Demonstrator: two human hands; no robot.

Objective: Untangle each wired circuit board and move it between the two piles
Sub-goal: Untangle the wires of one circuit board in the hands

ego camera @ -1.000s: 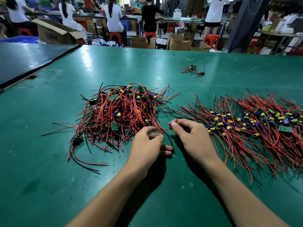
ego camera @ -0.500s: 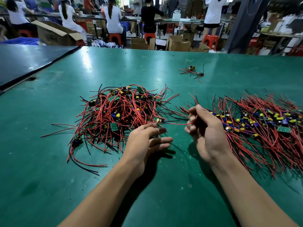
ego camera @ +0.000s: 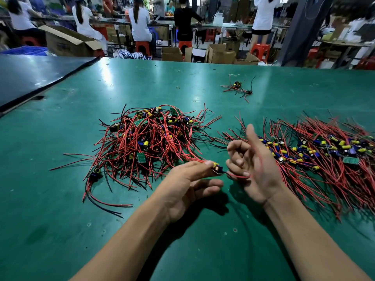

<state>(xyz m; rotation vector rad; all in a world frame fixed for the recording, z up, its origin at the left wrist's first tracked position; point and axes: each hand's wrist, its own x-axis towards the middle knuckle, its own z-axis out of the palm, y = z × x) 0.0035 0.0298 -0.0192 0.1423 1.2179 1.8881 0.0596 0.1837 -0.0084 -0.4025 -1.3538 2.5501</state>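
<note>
The left hand [ego camera: 187, 185] pinches a small board [ego camera: 216, 168] between thumb and forefinger; its other fingers are loosely stretched below. A red wire [ego camera: 238, 176] goes from the board to the right hand [ego camera: 258, 167]. The fingers of this hand are half curled, thumb up, palm to the camera. Whether they grip the wire I cannot tell, as it is blurred. The board is held above the table [ego camera: 60, 220], between the left pile [ego camera: 150, 142] and the right pile [ego camera: 316, 153].
</note>
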